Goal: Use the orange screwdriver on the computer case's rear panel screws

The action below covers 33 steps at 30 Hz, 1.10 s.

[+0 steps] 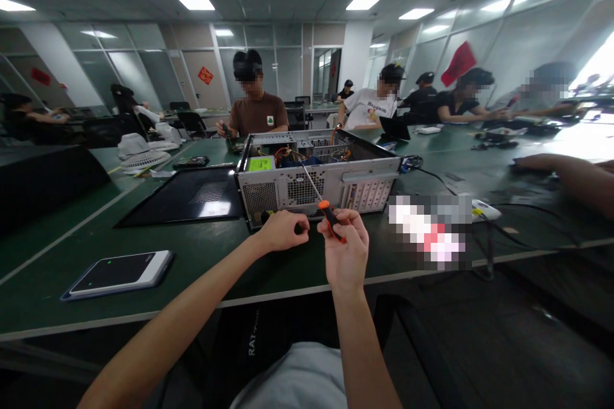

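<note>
Right hand (349, 239) has a slim screwdriver with an orange-and-black handle (327, 211) pinched between thumb and fingers, shaft slanting up and away toward the top edge of an open silver-and-black metal computer case (330, 182). Can't tell if the tip touches anything. Left hand (283, 230) is loosely curled right in front of the case; there's something dark around those fingers, but can't tell if it's gripped.

The case lies open side up on the dark green worktop (201, 249), vented back wall facing the wearer, so that wall blocks a lot of the guts. You do get some wires and a bright yellow-green label (260, 163) near the left corner.

Left of it: a flat black panel with a mesh patch (177, 201), a white-edged phone-like slab (119, 270) nearer the edge, white fans (144, 160) farther back. Right side: a pixelated patch (426, 230) hiding whatever's there, plus black cables (537, 214). Someone in a brown T-shirt (259, 115) sits opposite.
</note>
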Each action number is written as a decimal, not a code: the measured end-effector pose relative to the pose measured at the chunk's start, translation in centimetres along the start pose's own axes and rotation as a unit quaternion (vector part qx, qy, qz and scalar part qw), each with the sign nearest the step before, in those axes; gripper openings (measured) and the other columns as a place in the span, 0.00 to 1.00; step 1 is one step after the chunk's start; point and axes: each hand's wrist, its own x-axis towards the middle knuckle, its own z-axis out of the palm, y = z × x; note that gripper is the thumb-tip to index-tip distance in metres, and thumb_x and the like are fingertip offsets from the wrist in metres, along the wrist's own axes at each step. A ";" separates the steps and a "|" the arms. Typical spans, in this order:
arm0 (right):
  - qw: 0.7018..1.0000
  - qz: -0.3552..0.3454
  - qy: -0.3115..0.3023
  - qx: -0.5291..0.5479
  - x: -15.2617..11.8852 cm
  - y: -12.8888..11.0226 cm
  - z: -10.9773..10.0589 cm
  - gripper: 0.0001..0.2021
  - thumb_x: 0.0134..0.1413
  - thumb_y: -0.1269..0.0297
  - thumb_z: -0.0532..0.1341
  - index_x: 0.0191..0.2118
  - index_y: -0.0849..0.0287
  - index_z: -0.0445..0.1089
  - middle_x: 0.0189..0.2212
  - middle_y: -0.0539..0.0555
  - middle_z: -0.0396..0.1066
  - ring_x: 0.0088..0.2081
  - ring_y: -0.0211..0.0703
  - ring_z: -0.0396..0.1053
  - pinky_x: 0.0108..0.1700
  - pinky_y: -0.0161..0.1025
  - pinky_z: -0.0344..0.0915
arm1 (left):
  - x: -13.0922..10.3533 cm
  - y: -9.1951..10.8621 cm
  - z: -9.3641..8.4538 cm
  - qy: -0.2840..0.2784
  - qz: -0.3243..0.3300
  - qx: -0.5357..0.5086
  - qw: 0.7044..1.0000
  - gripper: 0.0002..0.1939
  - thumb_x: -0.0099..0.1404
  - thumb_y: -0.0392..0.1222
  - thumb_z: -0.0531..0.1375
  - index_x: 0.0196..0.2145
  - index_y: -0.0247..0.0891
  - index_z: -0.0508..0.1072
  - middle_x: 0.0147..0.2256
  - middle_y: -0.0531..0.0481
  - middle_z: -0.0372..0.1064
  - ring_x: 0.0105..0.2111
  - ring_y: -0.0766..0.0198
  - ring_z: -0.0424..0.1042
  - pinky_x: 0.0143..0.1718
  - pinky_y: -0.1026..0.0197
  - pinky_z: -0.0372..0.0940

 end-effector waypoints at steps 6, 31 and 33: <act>1.000 -0.002 0.005 0.003 0.1 -0.1 -0.1 0.05 0.40 0.72 0.63 0.28 0.57 0.68 0.29 0.46 0.66 0.27 0.34 0.68 0.33 0.35 0.66 | 0.5 -0.3 1.5 0.036 -0.005 -0.041 0.998 0.07 0.62 0.36 0.63 0.37 0.43 0.81 0.35 0.55 0.81 0.35 0.61 0.78 0.34 0.63 0.63; 0.999 0.045 -0.020 -0.009 -0.9 1.1 1.0 0.05 0.40 0.70 0.64 0.28 0.57 0.68 0.27 0.45 0.67 0.26 0.34 0.66 0.34 0.36 0.63 | -0.1 0.2 2.7 0.018 0.005 0.091 0.996 0.12 0.72 0.42 0.55 0.38 0.38 0.78 0.40 0.42 0.79 0.43 0.52 0.78 0.36 0.59 0.67; 0.998 0.055 -0.011 -0.005 -1.1 1.3 1.2 0.05 0.38 0.70 0.65 0.27 0.57 0.69 0.28 0.45 0.67 0.26 0.33 0.66 0.33 0.35 0.63 | -0.2 0.3 2.6 0.011 -0.004 0.087 0.996 0.12 0.71 0.42 0.55 0.37 0.38 0.78 0.37 0.42 0.79 0.43 0.50 0.79 0.37 0.58 0.68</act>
